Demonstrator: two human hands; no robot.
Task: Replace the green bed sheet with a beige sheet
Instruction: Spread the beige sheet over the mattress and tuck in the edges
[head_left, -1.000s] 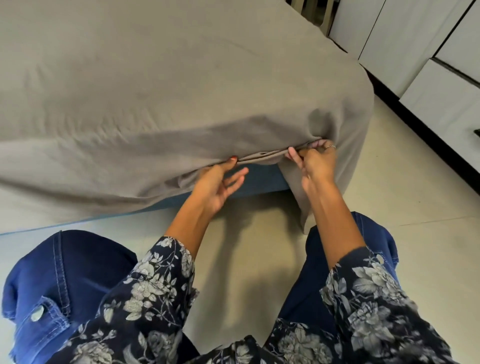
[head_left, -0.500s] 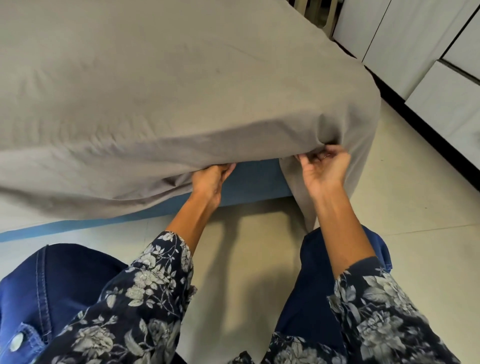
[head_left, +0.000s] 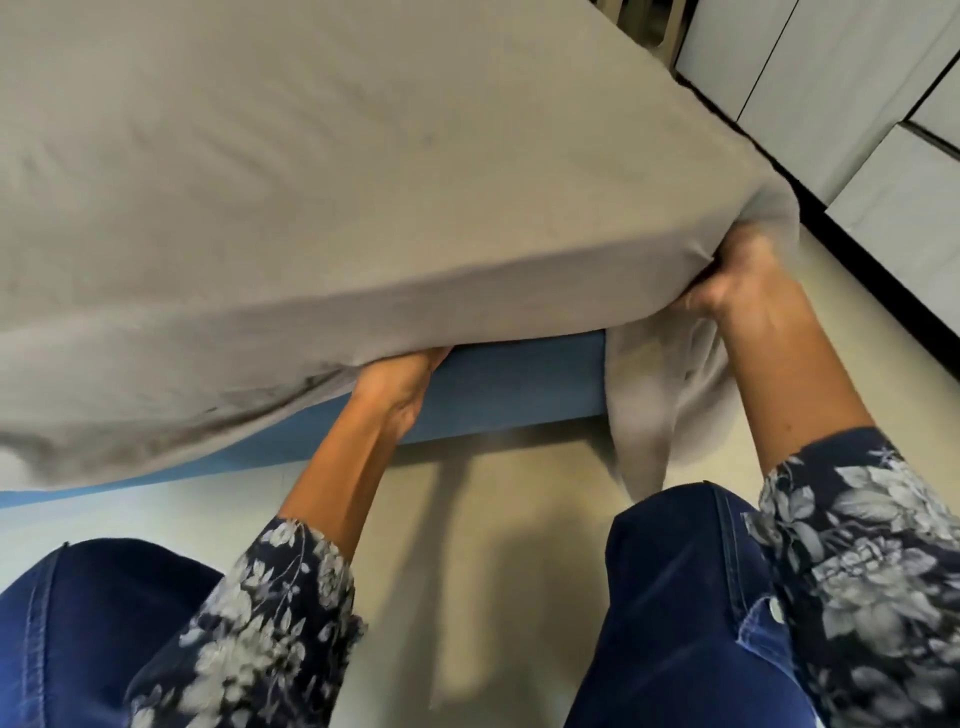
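A beige sheet (head_left: 322, 171) covers the top and near side of the mattress. Its lower edge hangs over a blue bed base (head_left: 509, 384). My left hand (head_left: 400, 384) reaches under the sheet's hem against the blue base, and its fingers are hidden beneath the fabric. My right hand (head_left: 737, 280), blurred, grips the sheet at the mattress corner, where a loose flap of sheet (head_left: 654, 415) hangs down to the floor. No green sheet is in view.
White cabinet doors (head_left: 852, 78) with a black plinth run along the right, leaving a strip of pale tiled floor (head_left: 810, 332) beside the bed. My knees in blue jeans (head_left: 675, 613) rest on the floor in front of the bed.
My left hand has pushed further under the sheet's hem. My right hand has moved right and up to the mattress corner with the sheet. The view has drawn closer to the bed.
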